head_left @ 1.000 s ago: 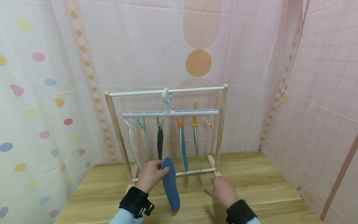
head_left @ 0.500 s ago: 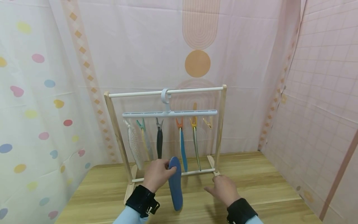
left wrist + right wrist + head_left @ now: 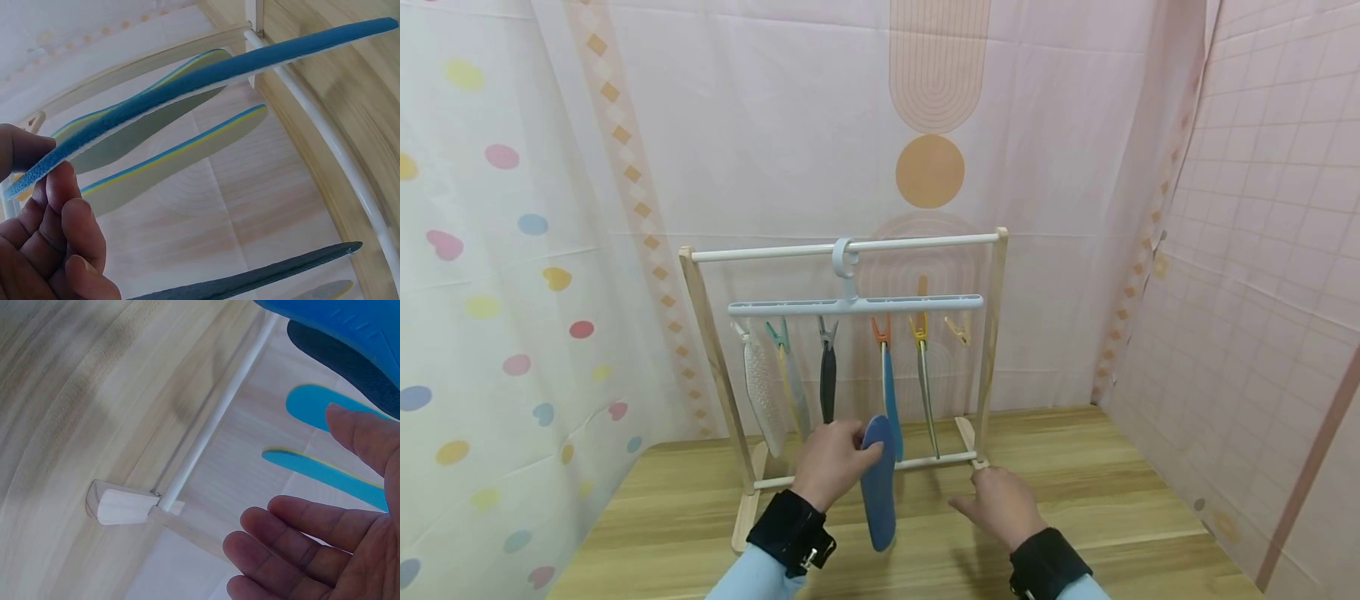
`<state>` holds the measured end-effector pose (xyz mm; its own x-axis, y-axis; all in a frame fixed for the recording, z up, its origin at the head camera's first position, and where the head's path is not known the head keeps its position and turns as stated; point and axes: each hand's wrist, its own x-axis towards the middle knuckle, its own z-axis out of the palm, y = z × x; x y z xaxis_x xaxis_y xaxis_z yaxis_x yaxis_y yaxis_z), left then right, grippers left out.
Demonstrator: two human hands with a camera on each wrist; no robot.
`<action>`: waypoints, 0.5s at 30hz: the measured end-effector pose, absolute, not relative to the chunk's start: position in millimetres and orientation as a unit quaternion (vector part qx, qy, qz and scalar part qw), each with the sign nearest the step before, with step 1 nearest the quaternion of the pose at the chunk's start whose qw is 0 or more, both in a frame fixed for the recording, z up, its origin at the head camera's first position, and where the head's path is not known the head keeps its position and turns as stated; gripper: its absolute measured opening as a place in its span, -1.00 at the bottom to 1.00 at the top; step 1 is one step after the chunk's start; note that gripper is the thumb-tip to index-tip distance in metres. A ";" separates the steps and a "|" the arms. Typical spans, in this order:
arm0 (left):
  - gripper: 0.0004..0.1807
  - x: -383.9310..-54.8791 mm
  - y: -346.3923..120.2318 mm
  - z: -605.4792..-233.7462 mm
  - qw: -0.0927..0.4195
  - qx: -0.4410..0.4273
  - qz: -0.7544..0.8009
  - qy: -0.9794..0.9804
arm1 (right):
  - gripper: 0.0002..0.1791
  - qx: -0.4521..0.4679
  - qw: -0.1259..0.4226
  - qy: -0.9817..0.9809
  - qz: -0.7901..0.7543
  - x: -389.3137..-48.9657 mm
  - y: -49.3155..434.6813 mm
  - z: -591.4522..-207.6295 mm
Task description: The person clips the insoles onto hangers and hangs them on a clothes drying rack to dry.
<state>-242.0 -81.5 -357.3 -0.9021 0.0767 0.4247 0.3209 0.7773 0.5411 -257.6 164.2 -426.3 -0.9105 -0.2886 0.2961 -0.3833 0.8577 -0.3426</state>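
My left hand [image 3: 829, 465] pinches the upper end of a blue insole [image 3: 880, 500] between thumb and fingers, in front of the rack. The insole hangs down from that grip; in the left wrist view its thin edge [image 3: 206, 78] shows. My right hand [image 3: 1002, 507] holds nothing, near the rack's right foot, its fingers relaxed and apart in the right wrist view. Behind, several insoles hang from clips on a pale blue hanger [image 3: 917, 303]: a fluffy white insole [image 3: 763, 398], a dark insole [image 3: 828, 383] and a blue insole [image 3: 891, 404] among them. A pale yellow clip [image 3: 958, 331] at the right end bears nothing.
A small wooden rack [image 3: 991, 350] with a white top rod [image 3: 925, 242] and a white lower rod [image 3: 936, 460] stands on the wood-grain table [image 3: 1112, 500]. Patterned cloth [image 3: 1045, 167] hangs behind and at both sides.
My left hand has moved right and slightly up with the blue insole, which now overlaps the lower end of the hanging blue one. The right hand has barely moved.
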 end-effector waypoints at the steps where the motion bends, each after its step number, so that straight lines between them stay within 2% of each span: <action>1: -0.63 -241.9 -80.8 -356.6 0.195 -0.109 -0.314 -0.923 | -0.60 0.176 0.120 -0.957 0.197 -257.8 164.4 -425.7; 15: -0.67 -245.4 -71.1 -351.5 0.202 -0.122 -0.297 -0.925 | -0.56 0.184 0.137 -0.956 0.181 -260.1 167.0 -419.4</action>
<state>-245.4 -71.1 -351.5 -0.8883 0.1056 0.4469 0.3462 0.7933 0.5008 -260.1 167.0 -419.4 -0.8950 -0.3022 0.3280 -0.4013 0.8665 -0.2968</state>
